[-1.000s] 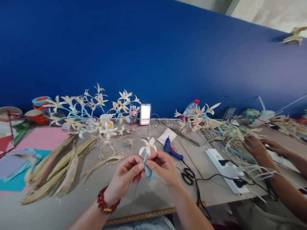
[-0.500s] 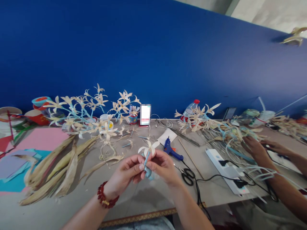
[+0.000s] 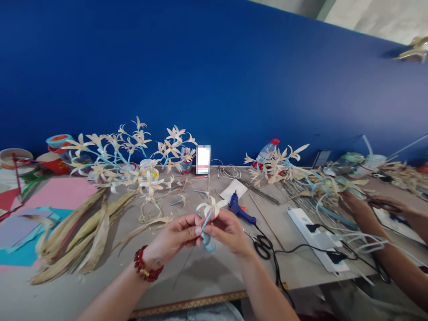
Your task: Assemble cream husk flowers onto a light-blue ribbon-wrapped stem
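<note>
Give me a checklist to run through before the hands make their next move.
1. Flower gripped: ok, left hand and right hand pinch it below the petals.
2. Blue strip tight on the stem: cannot tell, fingers hide part.
3. Glue gun out of the hands' way: ok, lying beyond the right hand.
4. Scissors within reach: ok, seemingly, right of the right hand.
5. Black cable fully on the table: not ok, it hangs over the front edge.

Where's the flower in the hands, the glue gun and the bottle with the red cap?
Flower (image 3: 213, 206): head view, on its pale petals.
Glue gun (image 3: 242, 214): head view, on its blue handle.
Bottle (image 3: 266, 151): head view, on its clear side.
</note>
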The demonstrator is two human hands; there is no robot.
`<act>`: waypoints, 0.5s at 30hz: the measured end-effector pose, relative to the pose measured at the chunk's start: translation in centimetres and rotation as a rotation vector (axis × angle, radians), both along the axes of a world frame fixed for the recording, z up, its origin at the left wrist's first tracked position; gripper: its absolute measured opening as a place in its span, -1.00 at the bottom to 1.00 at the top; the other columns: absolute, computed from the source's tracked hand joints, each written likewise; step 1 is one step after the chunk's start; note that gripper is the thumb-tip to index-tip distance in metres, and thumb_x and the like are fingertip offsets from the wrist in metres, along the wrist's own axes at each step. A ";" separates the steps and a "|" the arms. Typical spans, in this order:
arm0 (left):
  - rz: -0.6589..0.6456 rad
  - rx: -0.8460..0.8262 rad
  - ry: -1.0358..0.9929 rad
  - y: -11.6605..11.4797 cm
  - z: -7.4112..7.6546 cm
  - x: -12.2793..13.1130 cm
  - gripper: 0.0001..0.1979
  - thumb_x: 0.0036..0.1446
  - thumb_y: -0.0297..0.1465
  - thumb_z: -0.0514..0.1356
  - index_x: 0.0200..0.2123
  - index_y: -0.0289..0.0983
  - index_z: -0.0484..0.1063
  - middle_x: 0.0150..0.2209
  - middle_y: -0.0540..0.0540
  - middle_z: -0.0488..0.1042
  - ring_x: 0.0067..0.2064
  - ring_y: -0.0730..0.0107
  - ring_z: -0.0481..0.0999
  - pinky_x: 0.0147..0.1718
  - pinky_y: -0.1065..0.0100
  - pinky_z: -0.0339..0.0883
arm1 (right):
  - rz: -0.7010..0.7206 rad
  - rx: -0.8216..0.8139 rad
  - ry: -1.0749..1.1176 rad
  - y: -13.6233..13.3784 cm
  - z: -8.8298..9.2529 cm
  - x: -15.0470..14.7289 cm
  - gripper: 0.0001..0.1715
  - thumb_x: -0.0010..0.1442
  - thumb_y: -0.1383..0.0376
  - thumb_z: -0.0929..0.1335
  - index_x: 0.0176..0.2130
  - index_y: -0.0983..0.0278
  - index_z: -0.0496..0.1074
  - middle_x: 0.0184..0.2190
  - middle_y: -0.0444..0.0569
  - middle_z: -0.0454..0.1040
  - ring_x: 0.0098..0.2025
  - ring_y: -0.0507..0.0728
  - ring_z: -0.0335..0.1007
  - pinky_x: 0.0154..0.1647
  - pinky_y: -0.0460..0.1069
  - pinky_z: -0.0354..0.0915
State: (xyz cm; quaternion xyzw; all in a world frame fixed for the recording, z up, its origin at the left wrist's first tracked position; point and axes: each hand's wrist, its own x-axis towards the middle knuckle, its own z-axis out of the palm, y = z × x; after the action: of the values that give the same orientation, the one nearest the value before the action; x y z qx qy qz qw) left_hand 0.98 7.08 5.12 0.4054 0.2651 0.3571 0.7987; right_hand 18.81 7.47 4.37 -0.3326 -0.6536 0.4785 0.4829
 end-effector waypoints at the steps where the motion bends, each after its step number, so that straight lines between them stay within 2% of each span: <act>1: -0.010 0.005 0.003 0.0 0.0 0.0 -0.83 0.04 -0.34 0.31 -0.41 -0.32 0.42 -0.48 0.01 0.38 -0.47 0.57 0.32 -0.47 0.51 0.11 | -0.005 0.013 -0.019 0.0 0.0 0.1 -0.74 0.08 0.10 0.44 -0.38 0.25 0.48 -0.45 -0.05 0.43 -0.45 0.07 0.37 -0.45 -0.04 0.31; 6: -0.022 0.019 -0.004 -0.1 0.1 0.1 -0.83 0.06 -0.33 0.29 -0.40 -0.32 0.41 -0.49 0.01 0.37 -0.48 0.56 0.29 -0.50 0.51 0.07 | -0.031 0.054 -0.037 0.2 -0.2 0.3 -0.73 0.07 0.08 0.43 -0.39 0.24 0.45 -0.49 -0.08 0.42 -0.46 0.08 0.35 -0.45 -0.03 0.30; 15: 0.226 0.292 0.142 -0.8 0.0 0.4 -0.86 0.07 -0.34 0.27 -0.38 -0.29 0.42 -0.49 0.02 0.38 -0.50 0.56 0.22 -0.55 0.52 0.07 | -0.113 0.170 -0.131 -0.3 1.1 0.3 -0.81 0.15 0.17 0.38 -0.38 0.24 0.44 -0.45 -0.07 0.45 -0.41 0.08 0.35 -0.40 -0.05 0.27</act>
State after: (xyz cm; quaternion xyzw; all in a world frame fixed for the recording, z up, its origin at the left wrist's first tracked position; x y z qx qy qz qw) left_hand 1.39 6.23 5.09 0.5087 0.3098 0.4496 0.6657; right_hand 19.09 7.21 5.50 -0.3572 -0.7021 0.3709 0.4918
